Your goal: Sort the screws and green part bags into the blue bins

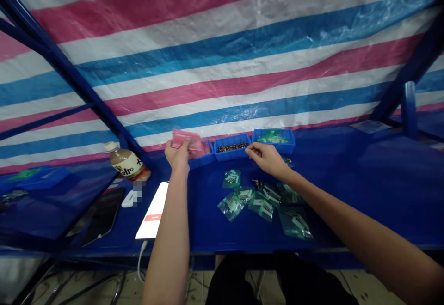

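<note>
My left hand [178, 152] is closed on a pink plastic bag [187, 139], held over the left blue bin [202, 160], which has more pink material in it. My right hand [262, 155] is closed at the front right corner of the middle blue bin [222, 158], which contains many small dark metal parts [233, 147]. Its fingers are pinched, and what they hold is too small to name. Below it on the table lie several green-tinted bags [267, 205] with white plugs and screws inside. A few loose brass-coloured screws [257, 184] lie beside them.
A right blue bin [285, 147] holds green bags. On the left are a drink bottle [126, 161], a white case [129, 199], a dark tablet [103, 215] and a lit phone [152, 212] with a cable. Blue frame posts and a striped tarp stand behind the blue table [347, 175].
</note>
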A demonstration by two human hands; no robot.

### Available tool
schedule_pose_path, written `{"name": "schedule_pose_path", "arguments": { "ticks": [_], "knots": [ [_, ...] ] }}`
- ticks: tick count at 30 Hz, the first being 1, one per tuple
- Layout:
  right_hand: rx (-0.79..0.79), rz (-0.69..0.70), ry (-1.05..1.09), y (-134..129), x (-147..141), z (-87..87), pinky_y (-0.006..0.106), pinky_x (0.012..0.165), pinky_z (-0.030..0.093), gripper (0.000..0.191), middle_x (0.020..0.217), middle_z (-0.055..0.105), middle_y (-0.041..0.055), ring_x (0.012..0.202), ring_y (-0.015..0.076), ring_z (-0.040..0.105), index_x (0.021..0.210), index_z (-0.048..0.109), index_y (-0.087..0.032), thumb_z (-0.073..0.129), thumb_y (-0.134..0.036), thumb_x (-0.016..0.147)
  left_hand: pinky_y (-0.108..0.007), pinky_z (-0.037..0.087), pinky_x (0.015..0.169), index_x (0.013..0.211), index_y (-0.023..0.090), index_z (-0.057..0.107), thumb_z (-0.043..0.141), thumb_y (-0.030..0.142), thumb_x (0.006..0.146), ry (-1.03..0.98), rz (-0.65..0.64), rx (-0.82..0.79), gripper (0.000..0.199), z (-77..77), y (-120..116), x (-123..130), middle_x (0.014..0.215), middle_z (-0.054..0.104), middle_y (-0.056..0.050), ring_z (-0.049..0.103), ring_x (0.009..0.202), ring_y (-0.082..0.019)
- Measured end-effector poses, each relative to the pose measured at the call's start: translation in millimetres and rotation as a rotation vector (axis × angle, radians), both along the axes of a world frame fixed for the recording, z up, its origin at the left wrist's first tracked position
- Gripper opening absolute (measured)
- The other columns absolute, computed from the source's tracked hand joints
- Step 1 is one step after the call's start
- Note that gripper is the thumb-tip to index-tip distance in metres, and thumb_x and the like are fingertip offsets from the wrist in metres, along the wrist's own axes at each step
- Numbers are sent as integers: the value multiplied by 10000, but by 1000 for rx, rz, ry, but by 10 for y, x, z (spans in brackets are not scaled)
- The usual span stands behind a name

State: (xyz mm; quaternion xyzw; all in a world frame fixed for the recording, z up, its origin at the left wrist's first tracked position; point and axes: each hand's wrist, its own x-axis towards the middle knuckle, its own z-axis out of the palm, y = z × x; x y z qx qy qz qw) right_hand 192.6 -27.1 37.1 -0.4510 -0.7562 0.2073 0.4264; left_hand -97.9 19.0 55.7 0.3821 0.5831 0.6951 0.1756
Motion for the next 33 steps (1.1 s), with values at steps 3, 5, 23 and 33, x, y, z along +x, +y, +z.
{"name": "schedule_pose_path", "arguments": {
  "ticks": [3, 5, 23, 33],
  "knots": [
    [7, 2, -11, -8, 5, 2, 287, 590, 386, 269, 698, 650, 27, 621, 169, 566, 845, 638, -200, 491, -409, 930, -295, 547, 563, 1204, 246, 478, 759, 190, 652, -59, -57, -29, 622, 2, -27, 66, 874, 624, 1, 621, 583, -127],
    [14, 13, -24, -21, 7, 10, 286, 582, 377, 268, 687, 642, 24, 608, 162, 553, 848, 640, -198, 489, -404, 932, -304, 549, 608, 1289, 286, 445, 767, 183, 659, 40, -48, -46, 716, 13, -63, 114, 914, 627, -7, 640, 623, -139],
    [126, 45, -167, -3, 30, 2, 276, 593, 362, 224, 726, 658, 29, 626, 148, 556, 861, 664, -188, 501, -320, 939, -378, 437, 843, 943, 230, 709, 621, 429, 848, 1199, -24, -508, 238, 183, -299, 124, 1063, 687, -118, 604, 1032, -305],
    [8, 236, -337, -52, 92, 159, 273, 584, 340, 286, 661, 636, 14, 593, 132, 537, 806, 689, -179, 519, -373, 930, -303, 443, 721, 959, 251, 760, 565, 396, 875, 1272, -306, -626, 258, 282, -321, -20, 904, 746, -90, 683, 884, -267]
  ]
}}
